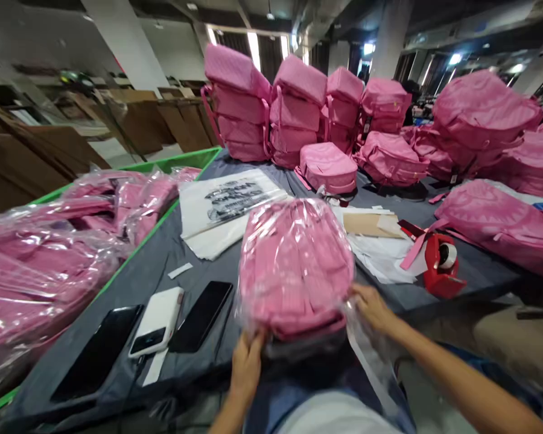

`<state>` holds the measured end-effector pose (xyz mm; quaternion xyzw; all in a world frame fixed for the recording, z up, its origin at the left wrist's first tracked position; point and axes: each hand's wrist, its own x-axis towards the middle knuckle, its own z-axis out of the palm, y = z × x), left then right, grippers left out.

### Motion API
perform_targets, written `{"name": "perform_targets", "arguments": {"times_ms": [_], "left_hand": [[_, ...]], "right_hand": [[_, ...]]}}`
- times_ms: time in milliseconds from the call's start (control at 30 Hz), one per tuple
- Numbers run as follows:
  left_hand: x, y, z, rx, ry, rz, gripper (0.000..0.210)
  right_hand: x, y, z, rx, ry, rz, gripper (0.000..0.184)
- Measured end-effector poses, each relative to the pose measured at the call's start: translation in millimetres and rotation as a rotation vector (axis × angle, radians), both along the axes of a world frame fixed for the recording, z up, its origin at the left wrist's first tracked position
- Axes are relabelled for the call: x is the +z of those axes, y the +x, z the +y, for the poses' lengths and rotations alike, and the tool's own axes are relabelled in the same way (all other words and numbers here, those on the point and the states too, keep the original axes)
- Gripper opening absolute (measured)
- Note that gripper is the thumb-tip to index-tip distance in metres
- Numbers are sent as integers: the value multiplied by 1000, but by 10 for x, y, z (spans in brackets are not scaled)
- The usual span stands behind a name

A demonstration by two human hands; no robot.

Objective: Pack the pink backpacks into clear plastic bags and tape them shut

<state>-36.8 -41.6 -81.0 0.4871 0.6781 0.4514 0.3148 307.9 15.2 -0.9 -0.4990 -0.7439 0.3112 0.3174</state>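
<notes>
A pink backpack (298, 265) in a clear plastic bag lies at the near edge of the dark-covered table (163, 265), straps facing up. At its lower left corner, my left hand (247, 361) has its fingers closed on the plastic. My right hand (373, 308) grips the bag at the lower right side. A loose flap of the plastic bag (366, 355) hangs below my right hand, over the table edge. The backpack's underside is hidden.
Two black phones (203, 316) and a white power bank (158, 322) lie left. Beyond them, a green-edged bin (140, 244) holds bagged pink backpacks. Printed plastic bags (226, 205) lie behind. A red tape dispenser (441, 268) and papers sit right. Stacked pink backpacks (298, 114) line the back.
</notes>
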Motion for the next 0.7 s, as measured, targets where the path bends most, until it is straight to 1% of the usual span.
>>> {"name": "perform_targets", "arguments": {"times_ms": [33,67,100,133,167,200,233,267,300,333,367,400,467,500,533,600,633,667,700], "left_hand": [[57,-107,41,66,16,-11,42],[107,-217,76,178,52,-18,41],[141,-315,94,331,105,-28,40],[156,-386,82,469,146,-77,41],[151,-413,36,554,147,-160,42],[128,-387,-42,568,98,-268,44],[92,-306,-144,508,5,-383,48],[51,-175,-253,392,-105,-480,55],[10,-5,-350,244,-203,-532,63],[-24,185,-416,114,-242,-523,67],[-48,379,-440,6,-218,-463,67],[-63,561,-416,-75,-146,-363,64],[-72,857,-248,-183,8,-142,58],[-71,969,-130,-226,42,-56,57],[-67,1061,-11,-269,44,0,54],[-52,1201,167,-378,10,26,46],[-41,1252,210,-445,3,11,42],[-30,1291,219,-510,8,-7,40],[-20,1314,200,-566,23,-19,39]], "right_hand": [[106,54,242,-30,69,-12,21],[189,150,435,-115,145,-16,20],[243,277,563,-239,208,-25,19],[268,419,615,-349,228,-56,21],[266,556,588,-421,206,-90,26],[245,669,487,-462,162,-121,33],[209,744,323,-473,113,-145,40],[167,772,114,-470,83,-156,47],[124,747,-121,-468,86,-150,52],[85,674,-359,-473,126,-136,54],[52,556,-579,-476,190,-119,53],[24,404,-765,-457,256,-104,49],[-33,44,-979,-354,359,-114,35],[-70,-137,-1000,-308,396,-136,23],[-117,-300,-969,-284,421,-167,22],[-242,-530,-804,-321,445,-241,60],[-316,-584,-706,-361,444,-278,74],[-393,-594,-621,-393,439,-309,76],[-468,-564,-564,-410,430,-336,71]]}}
